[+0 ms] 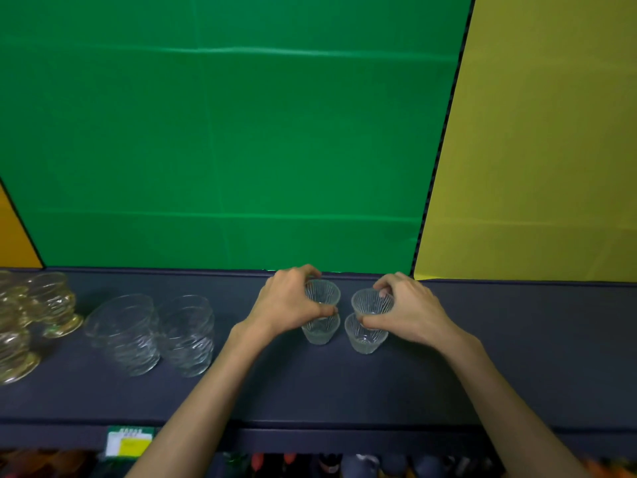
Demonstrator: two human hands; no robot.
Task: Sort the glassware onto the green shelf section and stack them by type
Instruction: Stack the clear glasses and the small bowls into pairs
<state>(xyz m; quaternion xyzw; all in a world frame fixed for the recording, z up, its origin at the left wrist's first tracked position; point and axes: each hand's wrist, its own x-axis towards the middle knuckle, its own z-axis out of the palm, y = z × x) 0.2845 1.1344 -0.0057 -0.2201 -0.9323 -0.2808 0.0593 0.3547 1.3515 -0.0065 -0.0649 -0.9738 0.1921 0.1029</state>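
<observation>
Several small ribbed clear glass cups stand on the dark shelf in front of the green back panel [220, 132]. My left hand [289, 301] grips the rear left cup [324, 292], and a second cup [320, 331] stands just in front of it. My right hand [410, 310] grips the rear right cup [371, 301], with another cup [364, 334] in front of that one. Two stacks of larger clear wavy bowls [124, 331] [188, 331] stand to the left on the same shelf.
Amber footed glass bowls [51, 301] crowd the shelf's far left. A yellow panel [537, 150] lies to the right of the green one. The shelf's front edge [310, 432] carries a price label [128, 441]; bottles show on the level below.
</observation>
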